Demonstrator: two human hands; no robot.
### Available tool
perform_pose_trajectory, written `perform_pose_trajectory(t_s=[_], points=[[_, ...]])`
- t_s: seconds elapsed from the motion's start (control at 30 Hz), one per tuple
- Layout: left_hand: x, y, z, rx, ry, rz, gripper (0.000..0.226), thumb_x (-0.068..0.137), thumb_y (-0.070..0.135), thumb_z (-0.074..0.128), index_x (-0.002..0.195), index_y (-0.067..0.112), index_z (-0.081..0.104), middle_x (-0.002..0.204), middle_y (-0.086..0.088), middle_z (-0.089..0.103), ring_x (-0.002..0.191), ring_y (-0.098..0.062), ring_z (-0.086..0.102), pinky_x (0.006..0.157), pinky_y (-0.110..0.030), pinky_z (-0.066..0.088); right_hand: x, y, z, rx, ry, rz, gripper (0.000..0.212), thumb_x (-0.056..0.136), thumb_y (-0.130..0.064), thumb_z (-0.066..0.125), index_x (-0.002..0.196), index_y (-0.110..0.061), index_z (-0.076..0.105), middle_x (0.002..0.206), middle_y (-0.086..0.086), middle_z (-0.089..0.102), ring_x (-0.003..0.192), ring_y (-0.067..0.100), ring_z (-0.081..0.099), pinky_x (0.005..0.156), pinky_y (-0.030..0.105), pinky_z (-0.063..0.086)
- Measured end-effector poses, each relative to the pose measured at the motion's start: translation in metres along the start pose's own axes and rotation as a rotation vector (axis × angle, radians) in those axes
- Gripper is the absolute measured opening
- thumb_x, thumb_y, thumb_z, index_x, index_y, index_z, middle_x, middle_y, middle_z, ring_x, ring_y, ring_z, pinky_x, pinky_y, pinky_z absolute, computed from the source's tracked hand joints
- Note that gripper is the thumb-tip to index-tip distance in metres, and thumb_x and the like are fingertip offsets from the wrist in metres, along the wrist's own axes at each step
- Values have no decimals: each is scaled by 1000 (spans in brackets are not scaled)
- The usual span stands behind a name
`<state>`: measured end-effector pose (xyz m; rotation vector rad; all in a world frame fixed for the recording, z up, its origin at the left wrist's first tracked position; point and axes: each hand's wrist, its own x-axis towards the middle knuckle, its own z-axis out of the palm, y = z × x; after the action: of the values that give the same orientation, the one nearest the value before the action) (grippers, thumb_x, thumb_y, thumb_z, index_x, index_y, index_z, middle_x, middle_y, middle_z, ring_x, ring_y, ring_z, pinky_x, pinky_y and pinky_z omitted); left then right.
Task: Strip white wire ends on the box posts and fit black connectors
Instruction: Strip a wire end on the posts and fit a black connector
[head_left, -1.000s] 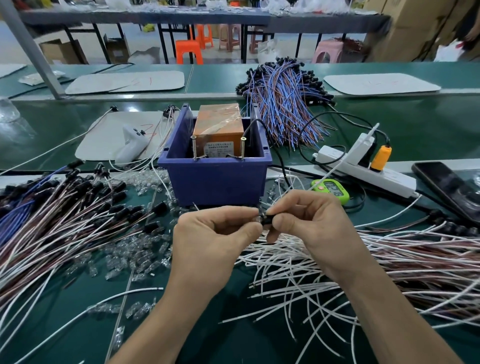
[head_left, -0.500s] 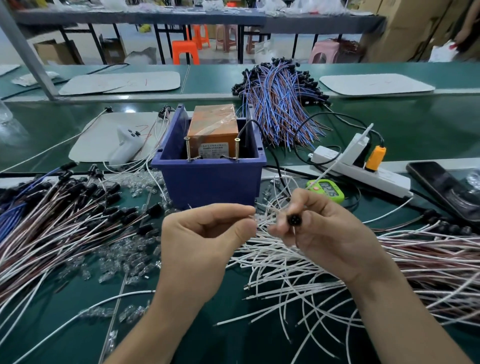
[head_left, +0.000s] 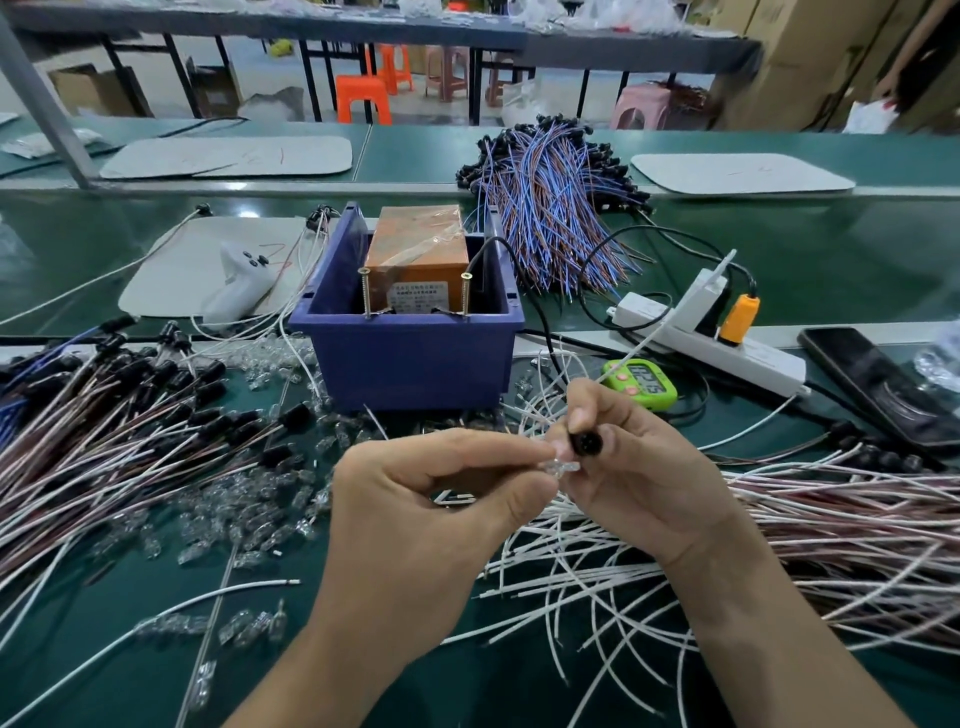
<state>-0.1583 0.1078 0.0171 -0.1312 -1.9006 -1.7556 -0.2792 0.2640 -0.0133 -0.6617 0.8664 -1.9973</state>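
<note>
Black connector (head_left: 586, 443) pinched in right hand (head_left: 644, 467) fingertips, near side of the blue box (head_left: 410, 364). Left hand (head_left: 436, 499) pinches a clear plastic piece (head_left: 563, 466) just beside it. Both look tiny, light, rigid, probably slick, so best gripped by the sides. White wire (head_left: 670, 317) looks thin and springy.

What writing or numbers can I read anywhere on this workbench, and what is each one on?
Nothing here reads clearly.
White label on the orange box: printed lines, too small to read.
Green timer display: dark digits, too blurred to be sure of.
White mat at left: red pen marks, not legible.
</note>
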Motion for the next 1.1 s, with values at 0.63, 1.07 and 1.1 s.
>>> perform_pose_trajectory(t_s=[0.63, 1.07, 1.1], points=[[1, -11, -4, 99, 106, 36, 29, 72, 21, 91, 87, 44, 82, 76, 18, 77, 64, -3, 74, 60, -15, 57, 5, 7, 2, -125, 63, -31, 28, 69, -22, 93, 85, -11, 74, 85, 12, 72, 80, 28, 58, 78, 39, 37], [1, -17, -11, 264, 44, 145, 25, 79, 26, 87, 102, 32, 80, 91, 22, 77, 79, -5, 76, 69, -18, 59, 6, 9, 0, -103, 8, -61, 20, 78, -12, 85, 92, -6, 72, 93, 14, 72, 74, 17, 64, 70, 22, 54], [2, -17, -12, 290, 30, 177, 25, 80, 24, 85, 103, 30, 79, 94, 23, 77, 82, -4, 75, 71, -17, 58, 6, 9, 0, -110, 1, -62, 19, 79, -12, 84, 93, -7, 72, 93, 13, 73, 74, 17, 64, 71, 22, 53]])
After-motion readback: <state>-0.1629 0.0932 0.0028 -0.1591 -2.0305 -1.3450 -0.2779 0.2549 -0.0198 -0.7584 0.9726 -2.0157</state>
